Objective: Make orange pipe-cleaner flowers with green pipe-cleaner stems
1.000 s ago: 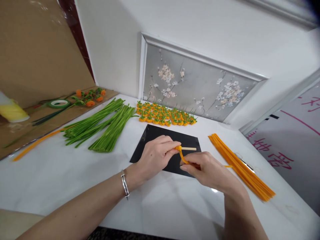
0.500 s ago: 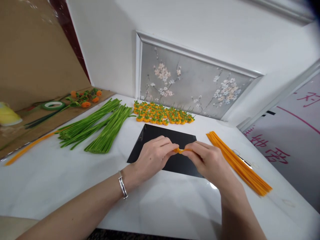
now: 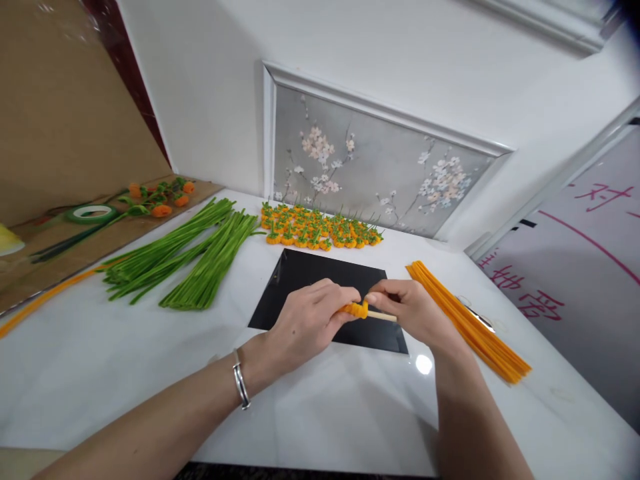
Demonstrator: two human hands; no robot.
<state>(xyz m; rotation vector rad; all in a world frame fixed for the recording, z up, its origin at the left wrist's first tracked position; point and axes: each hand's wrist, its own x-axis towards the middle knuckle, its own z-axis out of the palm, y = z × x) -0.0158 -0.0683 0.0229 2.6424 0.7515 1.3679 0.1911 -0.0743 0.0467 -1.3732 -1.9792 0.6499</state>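
Note:
An orange pipe cleaner (image 3: 356,310) is coiled around a thin pale wooden stick (image 3: 383,316) above the black mat. My left hand (image 3: 313,313) is closed on the coil and the stick's left part, which its fingers hide. Thumb and forefinger of my right hand (image 3: 413,310) pinch the pipe cleaner's free end at the coil's right edge. Bare stick runs rightward from the coil, below those fingertips. Under both hands lies the black mat (image 3: 320,267) on a white table (image 3: 280,413).
Green pipe cleaners (image 3: 205,267) lie bundled on the left, orange pipe cleaners (image 3: 470,323) on the right. Small orange pumpkin-like pieces with green tops (image 3: 320,228) stand along the wall. Cardboard at far left bears green tape (image 3: 91,213) and orange-headed stems (image 3: 161,211).
The coil and wooden stick now show between my hands, where a short orange piece showed before. My right hand has shifted its pinch to the coil's edge. The view has shifted slightly.

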